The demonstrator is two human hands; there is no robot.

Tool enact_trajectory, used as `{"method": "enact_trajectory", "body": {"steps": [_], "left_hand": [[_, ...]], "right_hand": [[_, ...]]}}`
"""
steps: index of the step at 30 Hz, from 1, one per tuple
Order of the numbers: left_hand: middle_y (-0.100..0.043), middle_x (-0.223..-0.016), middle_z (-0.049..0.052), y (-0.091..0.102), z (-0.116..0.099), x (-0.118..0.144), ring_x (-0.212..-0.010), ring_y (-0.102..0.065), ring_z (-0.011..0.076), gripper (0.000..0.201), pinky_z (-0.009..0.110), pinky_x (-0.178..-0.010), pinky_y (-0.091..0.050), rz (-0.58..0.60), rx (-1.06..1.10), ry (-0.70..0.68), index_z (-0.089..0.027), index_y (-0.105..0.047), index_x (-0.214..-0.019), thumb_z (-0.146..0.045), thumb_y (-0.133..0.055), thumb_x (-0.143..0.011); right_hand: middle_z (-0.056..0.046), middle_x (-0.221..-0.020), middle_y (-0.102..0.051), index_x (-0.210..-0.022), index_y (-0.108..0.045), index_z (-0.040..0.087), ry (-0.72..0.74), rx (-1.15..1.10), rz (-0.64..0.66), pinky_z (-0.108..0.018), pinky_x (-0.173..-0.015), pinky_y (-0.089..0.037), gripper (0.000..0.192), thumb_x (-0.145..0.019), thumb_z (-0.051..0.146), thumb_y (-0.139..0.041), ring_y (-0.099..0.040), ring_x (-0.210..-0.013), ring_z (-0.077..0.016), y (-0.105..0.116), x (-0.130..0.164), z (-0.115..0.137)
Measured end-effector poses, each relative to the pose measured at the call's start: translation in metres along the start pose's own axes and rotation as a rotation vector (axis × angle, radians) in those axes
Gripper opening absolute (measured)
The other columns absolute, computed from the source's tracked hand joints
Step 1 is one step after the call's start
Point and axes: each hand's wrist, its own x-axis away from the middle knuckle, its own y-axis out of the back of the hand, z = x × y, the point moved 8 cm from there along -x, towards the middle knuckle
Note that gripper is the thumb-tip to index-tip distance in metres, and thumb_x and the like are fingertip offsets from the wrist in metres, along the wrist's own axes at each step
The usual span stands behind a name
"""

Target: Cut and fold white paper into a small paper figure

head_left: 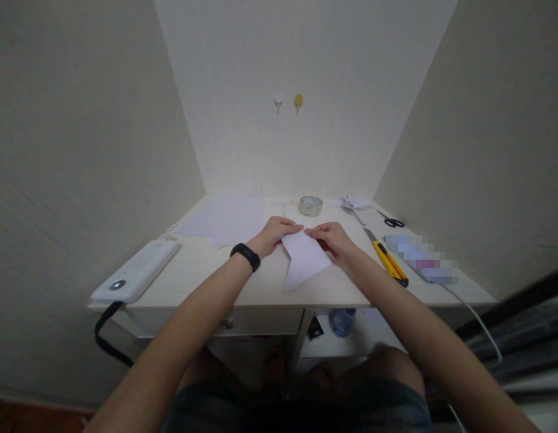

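A folded piece of white paper (pixel 306 260) is held between my two hands over the middle of the desk. My left hand (pixel 279 232) pinches its upper left edge, thumb on top. At the upper right edge, my right hand (pixel 332 238) grips the same paper between thumb and fingers. The two thumb tips almost meet at the top of the paper. Its lower part spreads toward me in a pointed flap with a notch on the left side. Some fingers of both hands are hidden under or behind the paper.
Flat white sheets (pixel 238 219) lie at the back left, a tape roll (pixel 310 206) behind my hands. Rightward are a folded paper pinwheel shape (pixel 352 205), scissors (pixel 393 222), a yellow utility knife (pixel 388 261) with blade extended and a cabled phone (pixel 418 258). A white device (pixel 137 270) sits left.
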Motion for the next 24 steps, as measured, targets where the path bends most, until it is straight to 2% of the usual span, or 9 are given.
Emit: {"method": "enact_trajectory", "body": {"steps": [4, 9, 13, 17, 20, 24], "left_hand": [[-0.060, -0.059, 0.001, 0.010, -0.001, 0.000, -0.050, -0.051, 0.0091, 0.021, 0.024, -0.048, -0.034, -0.098, -0.016, 0.016, -0.012, -0.065, -0.064, -0.023, -0.083, -0.061], [-0.063, -0.061, 0.003, -0.003, -0.001, 0.003, -0.050, -0.053, 0.0099, 0.020, 0.024, -0.047, -0.034, 0.081, -0.017, 0.076, -0.011, -0.068, -0.066, -0.027, -0.081, -0.066], [-0.062, -0.057, 0.003, 0.001, -0.002, 0.003, -0.046, -0.051, 0.0099, 0.018, 0.025, -0.045, -0.033, 0.025, -0.051, 0.060, -0.011, -0.067, -0.061, -0.021, -0.080, -0.066], [-0.062, -0.058, 0.003, 0.006, -0.006, 0.001, -0.047, -0.053, 0.0101, 0.017, 0.025, -0.048, -0.036, -0.030, -0.011, 0.054, -0.011, -0.066, -0.060, -0.018, -0.081, -0.065], [-0.064, -0.060, 0.004, 0.014, -0.011, 0.001, -0.048, -0.054, 0.0103, 0.017, 0.025, -0.050, -0.038, -0.072, -0.010, 0.049, -0.011, -0.067, -0.062, -0.018, -0.082, -0.065], [-0.066, -0.061, 0.006, 0.023, -0.018, 0.000, -0.049, -0.055, 0.0115, 0.013, 0.025, -0.049, -0.038, -0.080, -0.025, 0.031, -0.010, -0.069, -0.064, -0.017, -0.080, -0.065]], "right_hand": [[0.001, -0.050, -0.056, -0.058, -0.064, 0.015, -0.049, -0.014, -0.018, -0.024, -0.042, -0.026, 0.031, -0.052, 0.036, -0.086, -0.044, -0.044, -0.0091, -0.001, 0.003, -0.009], [-0.001, -0.051, -0.060, -0.058, -0.068, 0.013, -0.023, -0.022, 0.031, -0.026, -0.046, -0.028, 0.023, -0.050, 0.027, -0.084, -0.046, -0.046, -0.0096, -0.004, 0.009, -0.005], [0.000, -0.047, -0.057, -0.055, -0.066, 0.012, -0.024, -0.014, 0.019, -0.025, -0.043, -0.024, 0.020, -0.051, 0.023, -0.082, -0.040, -0.042, -0.0077, -0.006, 0.013, 0.000], [-0.001, -0.050, -0.060, -0.057, -0.068, 0.012, -0.055, -0.057, -0.016, -0.025, -0.043, -0.032, 0.020, -0.051, 0.023, -0.082, -0.048, -0.045, -0.0100, -0.006, 0.016, -0.003], [-0.001, -0.048, -0.058, -0.055, -0.067, 0.012, -0.027, -0.047, -0.017, -0.024, -0.042, -0.037, 0.021, -0.051, 0.025, -0.083, -0.049, -0.045, -0.0096, -0.003, 0.020, -0.004], [-0.007, -0.057, -0.067, -0.058, -0.070, 0.012, -0.051, -0.033, -0.016, -0.027, -0.043, -0.050, 0.023, -0.052, 0.029, -0.084, -0.059, -0.046, -0.0145, 0.000, 0.031, -0.008]]}}
